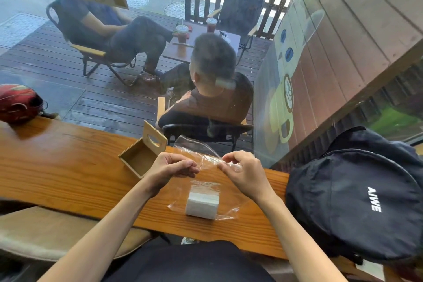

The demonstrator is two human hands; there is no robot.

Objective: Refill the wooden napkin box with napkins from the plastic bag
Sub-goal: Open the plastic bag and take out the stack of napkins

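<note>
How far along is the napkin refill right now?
Early. Done: the wooden napkin box sits open and looks empty, its lid tipped up. In hand: the left hand and right hand pinch the plastic bag at its mouth. Left: the napkins remain inside the bag, none boxed.
</note>
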